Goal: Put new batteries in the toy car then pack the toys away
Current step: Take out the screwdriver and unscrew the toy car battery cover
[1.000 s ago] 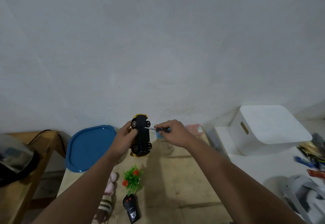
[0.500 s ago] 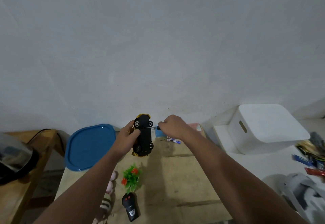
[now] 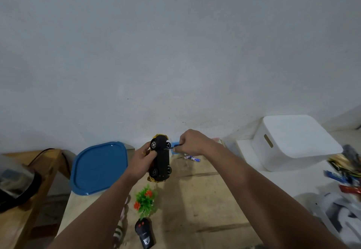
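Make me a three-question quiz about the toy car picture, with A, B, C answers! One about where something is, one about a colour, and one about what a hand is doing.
1. Where is the remote control?
A. on the wooden table, near the camera
B. on the white box
C. in the left hand

2. What colour is the big lid by the wall?
A. red
B. blue
C. green

3. What is the right hand doing?
A. resting flat
B. pointing upward
C. holding a screwdriver to the toy car

Answers: 1 A, it lies on the table below the little plant. 2 B, the lid is plainly blue. 3 C, the tip meets the car's underside while the left hand grips the car.
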A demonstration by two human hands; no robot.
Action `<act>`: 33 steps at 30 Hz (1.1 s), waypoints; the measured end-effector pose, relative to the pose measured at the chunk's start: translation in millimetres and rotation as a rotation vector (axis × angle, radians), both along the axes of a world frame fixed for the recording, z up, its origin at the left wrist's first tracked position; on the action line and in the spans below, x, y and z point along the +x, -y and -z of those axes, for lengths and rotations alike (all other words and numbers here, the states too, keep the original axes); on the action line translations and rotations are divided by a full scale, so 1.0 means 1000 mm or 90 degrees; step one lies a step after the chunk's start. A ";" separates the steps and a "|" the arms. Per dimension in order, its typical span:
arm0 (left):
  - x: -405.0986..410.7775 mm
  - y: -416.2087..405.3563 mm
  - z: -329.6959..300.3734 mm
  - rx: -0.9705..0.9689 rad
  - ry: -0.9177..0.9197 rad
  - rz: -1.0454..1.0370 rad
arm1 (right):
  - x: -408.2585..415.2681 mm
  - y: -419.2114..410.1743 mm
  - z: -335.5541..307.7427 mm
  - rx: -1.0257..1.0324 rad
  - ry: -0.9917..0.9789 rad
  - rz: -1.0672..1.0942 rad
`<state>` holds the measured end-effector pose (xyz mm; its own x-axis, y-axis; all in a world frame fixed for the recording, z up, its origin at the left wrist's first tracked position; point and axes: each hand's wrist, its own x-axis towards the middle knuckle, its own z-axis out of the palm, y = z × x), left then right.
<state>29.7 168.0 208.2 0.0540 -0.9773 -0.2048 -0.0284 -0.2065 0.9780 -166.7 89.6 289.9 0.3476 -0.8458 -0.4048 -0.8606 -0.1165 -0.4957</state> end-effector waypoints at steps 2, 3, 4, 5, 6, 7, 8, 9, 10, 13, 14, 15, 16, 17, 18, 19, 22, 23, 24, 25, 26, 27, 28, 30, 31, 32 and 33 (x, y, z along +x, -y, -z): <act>-0.001 0.001 0.001 0.007 -0.001 -0.002 | 0.002 0.001 -0.001 -0.005 0.004 0.028; -0.001 0.001 0.001 0.011 -0.003 -0.007 | 0.001 0.002 -0.003 0.015 0.016 0.045; -0.002 0.002 0.001 0.014 -0.006 -0.014 | 0.001 0.002 -0.006 0.037 0.022 0.050; -0.001 0.002 0.001 0.016 -0.008 -0.019 | 0.001 0.003 -0.008 0.048 0.023 0.041; -0.001 0.002 0.000 0.018 -0.012 -0.024 | 0.001 0.003 -0.010 0.051 0.021 0.024; 0.000 0.002 0.001 0.021 -0.016 -0.027 | 0.000 0.003 -0.011 0.043 0.018 0.006; 0.000 0.001 0.001 0.024 -0.020 -0.028 | 0.001 0.003 -0.012 0.036 0.017 -0.005; 0.000 0.001 0.001 0.027 -0.022 -0.028 | 0.001 0.003 -0.013 0.025 0.016 -0.010; 0.000 0.001 0.002 0.029 -0.024 -0.028 | 0.003 0.004 -0.012 0.018 0.009 -0.010; -0.001 0.000 0.000 0.033 -0.031 -0.030 | 0.006 0.007 -0.013 0.004 0.008 0.011; -0.002 0.000 0.000 0.036 -0.034 -0.032 | 0.006 0.008 -0.013 0.006 0.005 0.009; -0.002 0.000 0.000 0.040 -0.039 -0.033 | 0.007 0.008 -0.012 0.003 -0.002 -0.002; -0.002 0.000 0.000 0.045 -0.047 -0.034 | 0.008 0.009 -0.012 0.003 -0.009 -0.010; -0.001 0.000 0.001 0.053 -0.056 -0.034 | 0.009 0.009 -0.011 -0.002 -0.014 -0.016; 0.000 0.000 0.002 0.062 -0.066 -0.033 | 0.009 0.010 -0.010 -0.011 -0.017 -0.017; 0.000 0.000 0.003 0.070 -0.072 -0.031 | 0.010 0.011 -0.008 -0.026 -0.018 -0.017; -0.001 0.001 0.003 0.079 -0.079 -0.030 | 0.012 0.012 -0.007 -0.060 -0.034 -0.014; -0.001 0.001 0.004 0.080 -0.077 -0.032 | 0.012 0.013 -0.007 -0.061 -0.039 -0.020; -0.001 0.001 0.004 0.080 -0.076 -0.033 | 0.012 0.013 -0.006 -0.053 -0.040 -0.025; -0.001 0.001 0.005 0.080 -0.075 -0.034 | 0.012 0.014 -0.005 -0.045 -0.039 -0.029; 0.000 0.001 0.006 0.080 -0.075 -0.034 | 0.013 0.014 -0.005 -0.040 -0.036 -0.028; 0.000 0.001 0.006 0.081 -0.077 -0.034 | 0.013 0.014 -0.004 -0.039 -0.028 -0.020; 0.000 0.001 0.006 0.081 -0.079 -0.034 | 0.012 0.014 -0.003 -0.039 -0.017 -0.007; 0.000 0.001 0.006 0.083 -0.080 -0.036 | 0.012 0.014 -0.003 -0.033 -0.005 0.013; 0.000 0.001 0.006 0.086 -0.079 -0.036 | 0.012 0.015 -0.002 -0.031 -0.008 0.010; 0.000 0.001 0.006 0.089 -0.077 -0.037 | 0.012 0.015 -0.002 -0.028 -0.010 0.001; 0.000 0.001 0.007 0.091 -0.077 -0.038 | 0.013 0.016 -0.002 -0.024 -0.004 -0.004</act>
<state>29.9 167.4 200.7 0.0781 -0.9335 -0.3500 0.1042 -0.3415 0.9341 -154.2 74.0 292.1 0.3507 -0.8582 -0.3748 -0.8631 -0.1409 -0.4849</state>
